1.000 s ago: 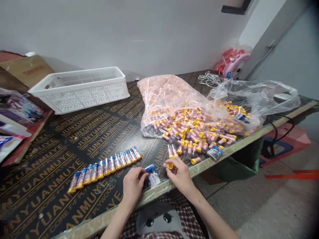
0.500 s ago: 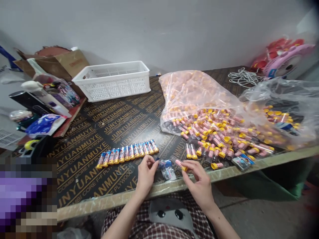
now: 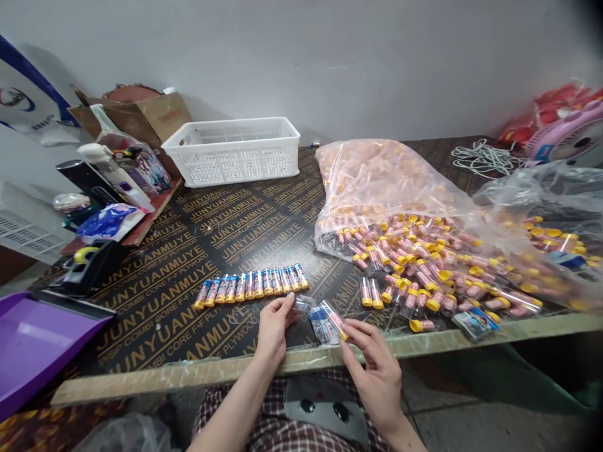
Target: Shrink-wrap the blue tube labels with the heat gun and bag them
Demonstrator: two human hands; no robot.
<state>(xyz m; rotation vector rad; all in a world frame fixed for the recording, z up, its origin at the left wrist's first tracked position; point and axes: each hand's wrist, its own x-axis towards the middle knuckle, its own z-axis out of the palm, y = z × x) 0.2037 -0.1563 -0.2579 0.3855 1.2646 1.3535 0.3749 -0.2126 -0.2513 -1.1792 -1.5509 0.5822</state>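
Between the thumb and fingers of my left hand (image 3: 276, 326) is a small piece of clear plastic film (image 3: 304, 304), seemingly a sleeve. My right hand (image 3: 374, 351) pinches a clear tube (image 3: 334, 319) by its yellow-capped end. Pink contents show inside, and the tube tilts with its clear end toward my left hand. A small stack of blue printed sleeves (image 3: 321, 331) lies beneath it near the table edge. To the left, a row of several blue-labelled tubes (image 3: 252, 285) lies side by side. Two unlabelled tubes (image 3: 371, 294) lie to the right.
A large plastic bag (image 3: 372, 169) spills a pile of yellow-capped tubes (image 3: 424, 251) onto the right of the table. Another printed packet (image 3: 475, 322) lies at the front edge. A white basket (image 3: 240, 160) stands at the back. A tape dispenser (image 3: 89, 267) and purple dustpan (image 3: 42, 345) are left.
The view has swung a little left. The tube in my right hand has tilted, its clear end rising over the sleeve stack. A blue part at my left fingertips no longer shows.
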